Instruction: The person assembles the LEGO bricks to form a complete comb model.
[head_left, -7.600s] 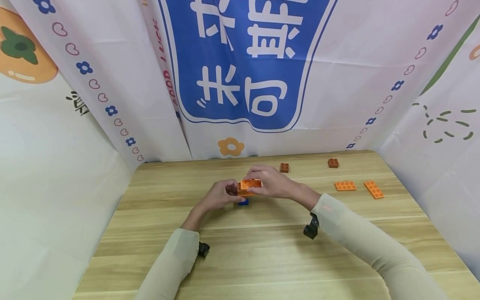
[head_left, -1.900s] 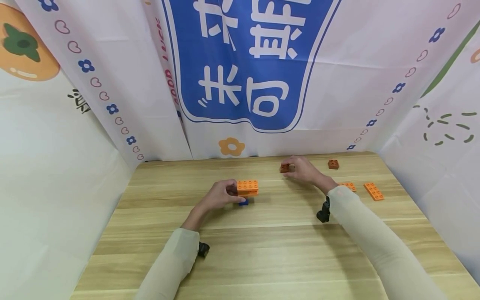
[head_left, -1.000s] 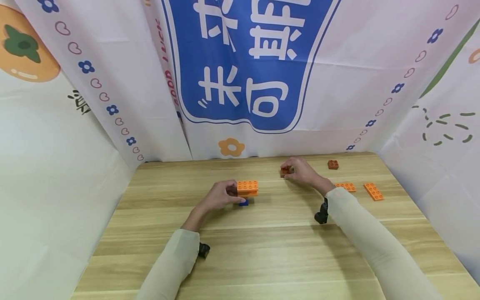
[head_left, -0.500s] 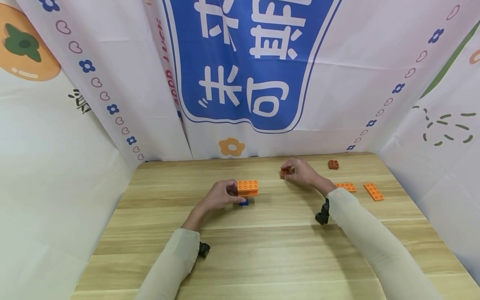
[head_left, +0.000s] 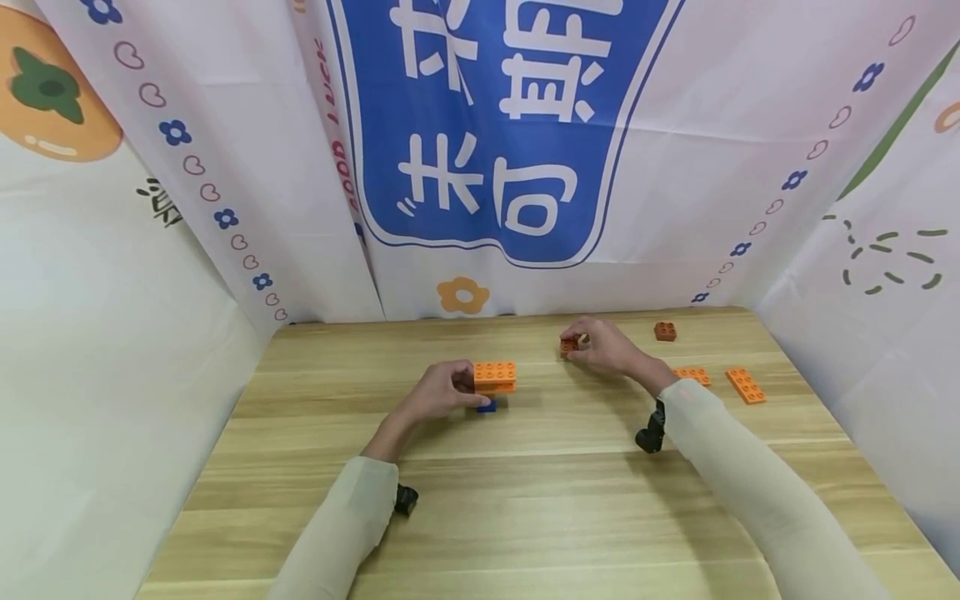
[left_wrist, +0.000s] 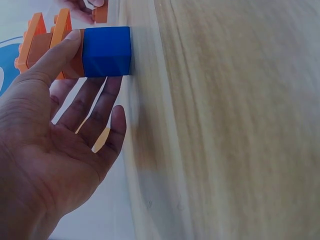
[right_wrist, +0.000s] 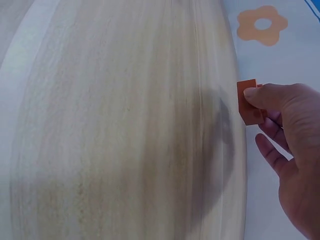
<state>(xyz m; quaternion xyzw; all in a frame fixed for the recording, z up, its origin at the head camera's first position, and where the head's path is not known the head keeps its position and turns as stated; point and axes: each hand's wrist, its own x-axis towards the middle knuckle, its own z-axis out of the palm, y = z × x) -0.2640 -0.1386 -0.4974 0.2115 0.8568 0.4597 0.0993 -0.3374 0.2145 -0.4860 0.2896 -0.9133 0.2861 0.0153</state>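
Note:
My left hand [head_left: 441,392] grips a stack of toy building bricks [head_left: 495,375] at mid-table. In the left wrist view a blue brick [left_wrist: 107,52] forms its bottom, and brown bricks alternate with two orange plates [left_wrist: 61,32] above it. The left thumb lies along one side of the stack, and some fingers are hidden behind it. Further back and to the right, my right hand [head_left: 606,346] pinches a small brown brick [head_left: 568,345] between thumb and fingers. The right wrist view shows the thumb flat on the side of this brown brick [right_wrist: 247,102].
A second brown brick [head_left: 665,332] lies near the table's back right. Two loose orange plates lie in front of it: one plate [head_left: 746,386] in plain sight, the other plate [head_left: 693,376] partly behind the right forearm. A printed cloth [head_left: 487,200] hangs behind the wooden table [head_left: 480,500].
My right hand has let go of the upper orange plate, now on the stack, and moved right to the brown brick. The brick has since shifted slightly towards me. The left hand stays put.

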